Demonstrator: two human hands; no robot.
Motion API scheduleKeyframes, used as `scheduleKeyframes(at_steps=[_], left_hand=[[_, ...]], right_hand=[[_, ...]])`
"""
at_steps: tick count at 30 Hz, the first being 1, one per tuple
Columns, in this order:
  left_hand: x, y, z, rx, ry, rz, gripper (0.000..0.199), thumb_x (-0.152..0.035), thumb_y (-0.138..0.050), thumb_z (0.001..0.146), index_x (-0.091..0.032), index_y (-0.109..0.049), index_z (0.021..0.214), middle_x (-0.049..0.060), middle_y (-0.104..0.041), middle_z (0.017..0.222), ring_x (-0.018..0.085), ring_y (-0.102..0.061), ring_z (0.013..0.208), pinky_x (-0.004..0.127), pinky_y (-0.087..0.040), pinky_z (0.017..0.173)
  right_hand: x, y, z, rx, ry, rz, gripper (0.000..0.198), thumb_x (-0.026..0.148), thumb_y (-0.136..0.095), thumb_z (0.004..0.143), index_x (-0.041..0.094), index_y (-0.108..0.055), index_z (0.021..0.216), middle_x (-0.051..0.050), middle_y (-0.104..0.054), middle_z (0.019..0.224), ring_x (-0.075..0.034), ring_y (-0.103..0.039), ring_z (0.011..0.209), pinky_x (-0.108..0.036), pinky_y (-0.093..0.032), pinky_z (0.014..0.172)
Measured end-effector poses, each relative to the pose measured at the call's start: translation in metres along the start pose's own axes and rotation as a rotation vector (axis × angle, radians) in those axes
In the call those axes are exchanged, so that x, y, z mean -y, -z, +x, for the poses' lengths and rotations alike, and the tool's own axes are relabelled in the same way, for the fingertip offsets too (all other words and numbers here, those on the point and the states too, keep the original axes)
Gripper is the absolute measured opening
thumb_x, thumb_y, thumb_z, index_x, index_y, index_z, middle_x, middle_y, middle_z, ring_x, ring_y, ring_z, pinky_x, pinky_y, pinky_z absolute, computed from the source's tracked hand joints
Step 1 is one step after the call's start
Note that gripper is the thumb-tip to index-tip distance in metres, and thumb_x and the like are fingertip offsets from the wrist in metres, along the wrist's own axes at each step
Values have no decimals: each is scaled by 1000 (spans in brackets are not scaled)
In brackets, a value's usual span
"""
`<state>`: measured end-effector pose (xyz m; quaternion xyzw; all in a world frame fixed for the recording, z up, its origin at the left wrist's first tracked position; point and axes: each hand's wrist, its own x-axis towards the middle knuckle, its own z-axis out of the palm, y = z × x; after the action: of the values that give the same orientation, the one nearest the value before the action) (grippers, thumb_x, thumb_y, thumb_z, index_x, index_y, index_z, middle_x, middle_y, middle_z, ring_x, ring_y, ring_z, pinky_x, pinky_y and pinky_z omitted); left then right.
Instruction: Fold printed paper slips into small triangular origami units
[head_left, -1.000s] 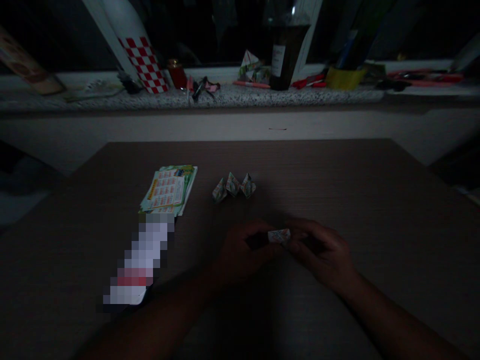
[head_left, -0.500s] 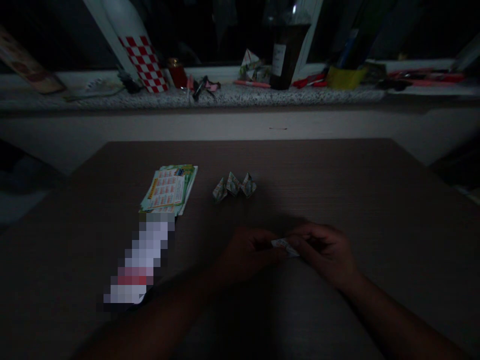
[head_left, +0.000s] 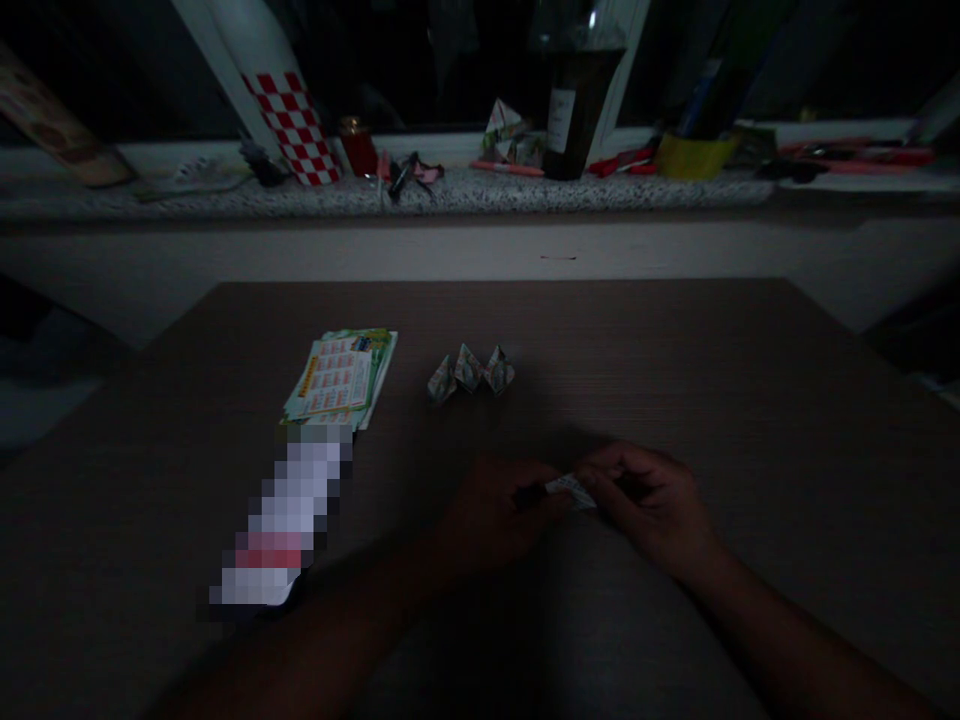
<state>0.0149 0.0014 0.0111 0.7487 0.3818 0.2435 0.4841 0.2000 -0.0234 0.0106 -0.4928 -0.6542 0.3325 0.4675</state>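
Note:
A small folded piece of printed paper (head_left: 573, 491) is pinched between my two hands, low over the table. My left hand (head_left: 502, 510) grips its left side with thumb and fingers closed. On its right side, my right hand (head_left: 652, 500) is closed on it too, the thumb lying along the top. Fingers cover parts of the paper, so its full shape is hidden. Beyond my hands, three folded paper pieces (head_left: 469, 370) with pointed tips stand in a row. Left of them lies a stack of printed paper sheets (head_left: 337, 375).
A long pixelated object (head_left: 289, 515) lies below the stack, beside my left forearm. Behind the brown table (head_left: 675, 340), a speckled windowsill (head_left: 465, 195) carries a red-and-white checkered bottle (head_left: 296, 125), a dark bottle (head_left: 574, 115), a yellow container (head_left: 694, 157) and small items.
The paper has tilted slightly between my fingers, and my hands have shifted only a little around it. The row of folded pieces and the stack stay in place on the table.

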Motion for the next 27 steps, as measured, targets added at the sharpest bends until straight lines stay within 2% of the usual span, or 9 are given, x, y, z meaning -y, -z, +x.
scheduleKeyframes(at_steps=[5,10,19,27], left_hand=[[0,-2,0,10,57,-40,32,-42,-57,85,-13,-68,77,-4,-51,56,8,-42,52,18,-30,49],[-2,-1,2,22,32,-27,35,-40,-52,88,-13,-64,69,-4,-47,55,8,-41,52,19,-29,50],[2,-3,1,-16,-50,47,38,-38,-47,91,-14,-58,64,-3,-50,57,9,-47,55,20,-31,54],[-3,-2,1,-56,-21,-66,34,-37,-51,90,-13,-61,68,-2,-54,60,9,-50,58,19,-35,56]], right_hand=[[-1,-1,-1,39,14,-21,17,26,-61,84,16,-65,71,-1,-65,58,-12,-59,50,-20,-47,47],[-3,-1,-1,49,20,-21,16,25,-61,84,16,-65,71,-1,-64,57,-11,-59,50,-19,-46,47],[-3,-2,-2,49,81,-181,14,23,-59,86,17,-66,76,-1,-65,61,-11,-60,54,-21,-46,50],[-3,-4,-2,50,44,-63,11,27,-59,87,18,-64,87,-1,-65,65,-12,-60,56,-21,-47,52]])
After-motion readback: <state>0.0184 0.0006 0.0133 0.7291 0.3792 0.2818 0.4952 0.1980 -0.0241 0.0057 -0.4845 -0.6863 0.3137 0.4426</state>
